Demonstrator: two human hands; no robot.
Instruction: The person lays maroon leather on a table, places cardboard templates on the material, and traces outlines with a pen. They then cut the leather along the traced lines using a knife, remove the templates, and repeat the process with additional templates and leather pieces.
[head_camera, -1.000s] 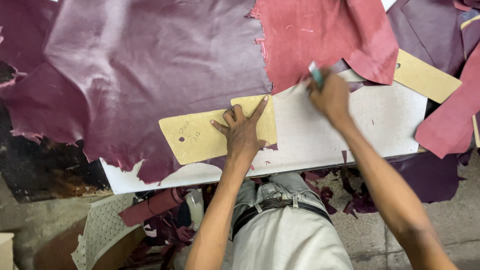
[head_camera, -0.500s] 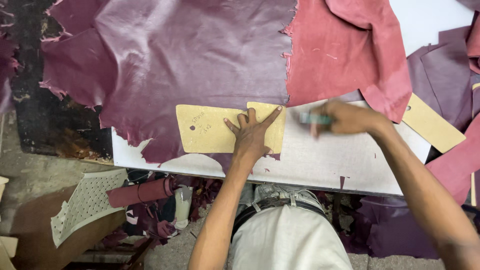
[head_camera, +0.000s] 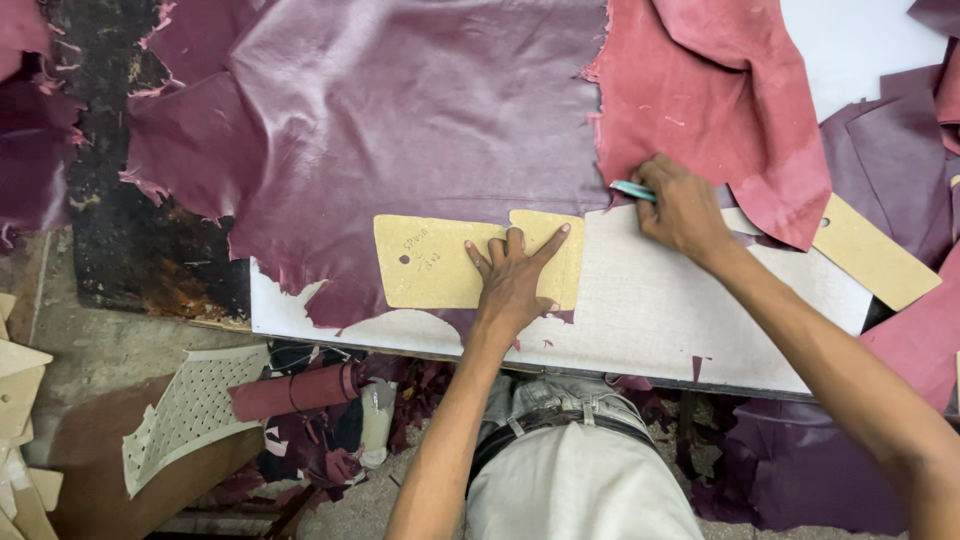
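The tan cardboard pattern (head_camera: 440, 262) is pinned flat on the purple leather (head_camera: 400, 120) by the spread left hand (head_camera: 512, 280), its long axis running left to right. The right hand (head_camera: 685, 210), closed on a teal-handled tool (head_camera: 632, 190), is held just right of it (nearer the pattern's right edge) over the white tabletop (head_camera: 680, 320).

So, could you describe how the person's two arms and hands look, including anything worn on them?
Both arms are bare from the lower edge of the picture up to the fingers: no sleeves show. The left hand and the right hand have no gloves, and no ring, watch or bracelet can be seen. The forearms are slim and long. The fingernails look short and unpainted.
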